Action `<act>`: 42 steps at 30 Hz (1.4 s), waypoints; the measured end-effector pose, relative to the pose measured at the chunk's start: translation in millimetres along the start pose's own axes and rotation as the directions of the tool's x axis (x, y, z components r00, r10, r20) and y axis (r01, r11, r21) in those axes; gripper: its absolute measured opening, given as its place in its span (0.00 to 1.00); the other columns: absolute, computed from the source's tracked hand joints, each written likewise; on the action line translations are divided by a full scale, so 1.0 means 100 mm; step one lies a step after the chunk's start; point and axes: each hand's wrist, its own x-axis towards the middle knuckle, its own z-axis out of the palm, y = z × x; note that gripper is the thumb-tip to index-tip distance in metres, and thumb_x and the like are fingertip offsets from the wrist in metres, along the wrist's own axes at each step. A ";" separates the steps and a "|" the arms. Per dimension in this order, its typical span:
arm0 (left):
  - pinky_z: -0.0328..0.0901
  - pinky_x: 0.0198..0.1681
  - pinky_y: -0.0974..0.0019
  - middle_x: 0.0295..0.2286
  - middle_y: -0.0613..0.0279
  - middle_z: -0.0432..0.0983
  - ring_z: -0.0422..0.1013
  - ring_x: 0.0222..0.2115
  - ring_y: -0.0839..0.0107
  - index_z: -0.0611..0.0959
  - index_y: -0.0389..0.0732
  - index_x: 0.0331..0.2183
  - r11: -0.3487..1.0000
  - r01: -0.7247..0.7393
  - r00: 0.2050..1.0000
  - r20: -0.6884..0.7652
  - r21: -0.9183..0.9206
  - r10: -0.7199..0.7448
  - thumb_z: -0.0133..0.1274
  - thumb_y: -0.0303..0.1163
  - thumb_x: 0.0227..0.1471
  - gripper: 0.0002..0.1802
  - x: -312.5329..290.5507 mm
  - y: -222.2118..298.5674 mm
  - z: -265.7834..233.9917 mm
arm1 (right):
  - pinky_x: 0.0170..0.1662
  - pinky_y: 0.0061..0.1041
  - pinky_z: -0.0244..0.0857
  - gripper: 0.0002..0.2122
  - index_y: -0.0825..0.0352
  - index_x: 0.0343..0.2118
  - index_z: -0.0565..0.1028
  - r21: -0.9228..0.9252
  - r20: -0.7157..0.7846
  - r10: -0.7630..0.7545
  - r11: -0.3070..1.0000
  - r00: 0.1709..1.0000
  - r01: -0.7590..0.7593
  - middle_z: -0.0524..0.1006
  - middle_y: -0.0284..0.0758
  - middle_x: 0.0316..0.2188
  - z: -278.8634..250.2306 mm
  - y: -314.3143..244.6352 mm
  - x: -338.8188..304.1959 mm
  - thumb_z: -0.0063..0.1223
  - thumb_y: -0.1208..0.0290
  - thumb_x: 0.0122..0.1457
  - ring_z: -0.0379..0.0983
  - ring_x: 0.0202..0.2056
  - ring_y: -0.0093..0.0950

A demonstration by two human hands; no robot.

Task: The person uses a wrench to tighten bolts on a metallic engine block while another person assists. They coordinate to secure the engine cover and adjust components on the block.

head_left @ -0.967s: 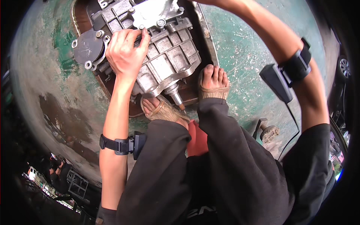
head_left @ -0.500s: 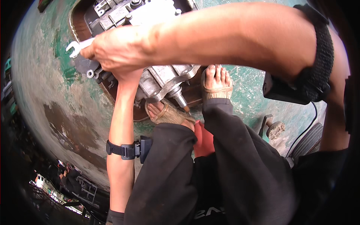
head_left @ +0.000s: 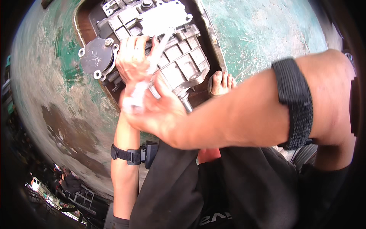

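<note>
A silver gearbox (head_left: 183, 61) sits in front of me, with ribbed casing, bolts and a pale flat cover (head_left: 166, 17) on top. A round dark grey cap (head_left: 97, 56) sticks out on its left. My left hand (head_left: 131, 57) is closed over the casing, fingers bent on the metal, thumb beside the wrench. The silver wrench (head_left: 164, 45) lies slantwise, its ring end by the cover's near edge. My right hand (head_left: 154, 108), blurred, is closed round the wrench's near end, crossing over my left wrist. A shaft (head_left: 185, 102) pokes out of the gearbox's near side.
A brown, rusty tray (head_left: 218, 47) surrounds the gearbox. My sandalled foot (head_left: 220, 83) is by its right edge. The floor (head_left: 251, 34) is worn green with brown stains (head_left: 68, 129). Something red (head_left: 209, 154) shows between my legs. A person (head_left: 70, 181) is far off at lower left.
My right hand has swung from the gearbox's far left back toward me, bringing the wrench round. The wrench's ring end now shows by the cover. My left hand has come into view on the casing.
</note>
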 end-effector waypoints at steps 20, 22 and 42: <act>0.69 0.32 0.61 0.26 0.64 0.76 0.73 0.29 0.65 0.86 0.47 0.37 0.954 -0.101 0.989 -0.079 0.282 0.128 0.63 0.36 0.46 0.13 -0.09 -0.28 0.26 | 0.43 0.47 0.69 0.13 0.69 0.38 0.76 0.117 0.757 -0.128 -0.938 0.641 -0.326 0.79 0.51 0.30 0.64 -1.96 -0.56 0.47 0.73 0.50 0.77 0.35 0.51; 0.69 0.31 0.61 0.25 0.64 0.75 0.73 0.29 0.65 0.87 0.47 0.36 0.946 -0.098 0.992 -0.050 0.309 0.120 0.63 0.36 0.46 0.12 -0.08 -0.26 0.25 | 0.48 0.42 0.70 0.16 0.61 0.41 0.82 0.020 0.699 -0.243 -0.933 0.672 -0.358 0.80 0.49 0.32 0.98 -2.06 -0.41 0.47 0.72 0.51 0.78 0.38 0.47; 0.68 0.32 0.57 0.27 0.60 0.72 0.69 0.32 0.59 0.86 0.45 0.35 0.940 -0.121 0.987 -0.059 0.319 0.147 0.71 0.49 0.36 0.24 -0.17 -0.32 0.29 | 0.46 0.48 0.70 0.10 0.62 0.33 0.79 0.897 0.441 0.836 -0.425 0.325 -0.124 0.77 0.44 0.33 1.47 -0.13 1.04 0.52 0.64 0.53 0.74 0.43 0.44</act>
